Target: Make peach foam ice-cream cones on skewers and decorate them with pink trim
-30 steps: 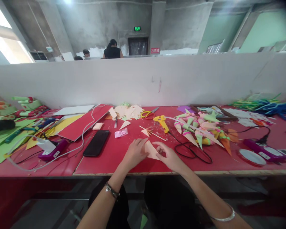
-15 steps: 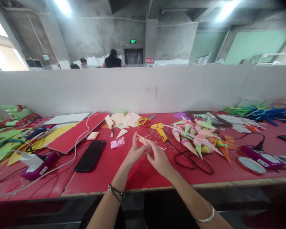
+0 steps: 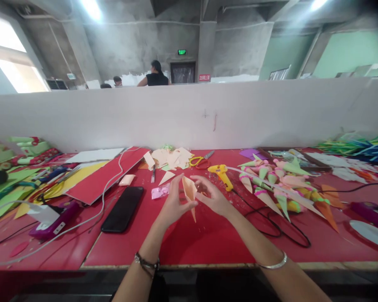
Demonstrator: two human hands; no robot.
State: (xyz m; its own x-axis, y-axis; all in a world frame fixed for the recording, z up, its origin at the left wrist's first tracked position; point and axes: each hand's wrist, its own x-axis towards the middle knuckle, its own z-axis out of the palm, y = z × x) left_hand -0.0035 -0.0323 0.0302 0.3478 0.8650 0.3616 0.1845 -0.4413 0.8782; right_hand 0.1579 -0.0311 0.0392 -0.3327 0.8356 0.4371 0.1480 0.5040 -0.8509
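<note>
Both of my hands hold a pale peach foam cone (image 3: 189, 193) above the red table (image 3: 208, 235), its tip pointing down. My left hand (image 3: 171, 205) wraps its fingers round the cone's left side. My right hand (image 3: 212, 196) pinches the cone's right edge. A yellow glue gun (image 3: 221, 173) lies just behind my right hand, its black cord looping to the right. A heap of finished coloured cones (image 3: 280, 184) lies to the right.
A black phone (image 3: 122, 209) lies left of my hands, with a pink scrap (image 3: 160, 191) and peach cut pieces (image 3: 171, 158) behind. Yellow-handled scissors (image 3: 199, 160), purple devices (image 3: 55, 222), foam sheets (image 3: 103, 172) and cables crowd the table. A white partition (image 3: 189, 113) backs it; people stand beyond.
The peach piece lay flat on the table under my hands a second ago. I have lifted it and curled it into a cone held upright between both hands.
</note>
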